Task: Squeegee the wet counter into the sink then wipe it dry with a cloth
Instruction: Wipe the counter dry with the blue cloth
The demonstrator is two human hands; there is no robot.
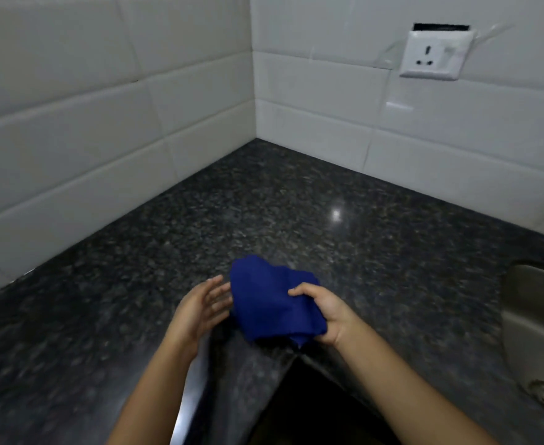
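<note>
A bunched blue cloth [269, 303] is held just above the dark speckled granite counter [280, 213], near its inner front corner. My right hand [325, 313] grips the cloth's right side, thumb on top. My left hand [203, 303] is beside the cloth's left edge, fingers spread and slightly blurred, fingertips at or just short of the fabric. A steel sink [537, 332] is set into the counter at the right edge, its drain showing low down. No squeegee is in view.
White tiled walls [103, 123] meet in a corner behind the L-shaped counter. A white wall socket [434, 56] sits high on the right wall. A dark gap lies below the counter's inner front edge [299, 358].
</note>
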